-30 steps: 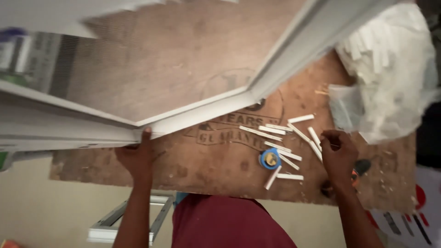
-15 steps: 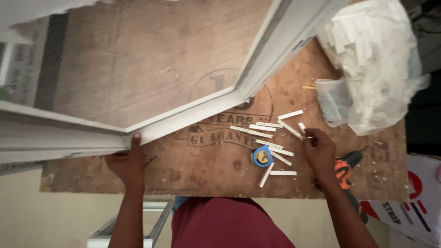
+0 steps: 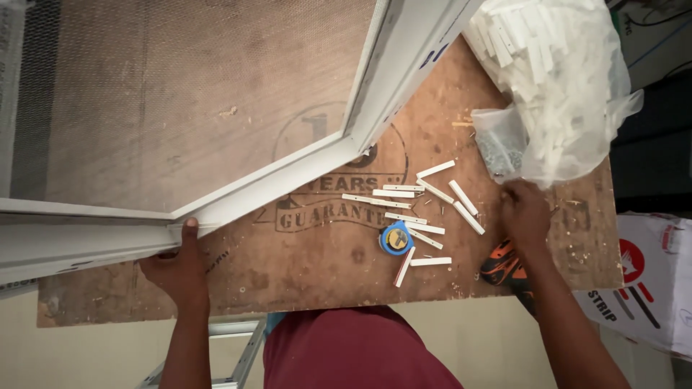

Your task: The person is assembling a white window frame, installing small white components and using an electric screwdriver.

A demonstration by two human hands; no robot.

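**One hand steadies the frame, the other reaches the bags**

The left hand (image 3: 176,266) clamps the white frame (image 3: 288,180) by its lower rail, thumb on top, keeping it propped. The right hand (image 3: 525,215) rests fingers-down beside the plastic bags (image 3: 555,94), its grip hidden; white strips (image 3: 425,209) lie just left.

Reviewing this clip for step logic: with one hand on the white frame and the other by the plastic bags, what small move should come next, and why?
Probably the right hand should dip into the small clear bag it rests beside. The left hand grips the white frame, steadying it on the plywood board, and white strips already lie loose by the blue tape measure. What the small bag holds is too blurred to tell.
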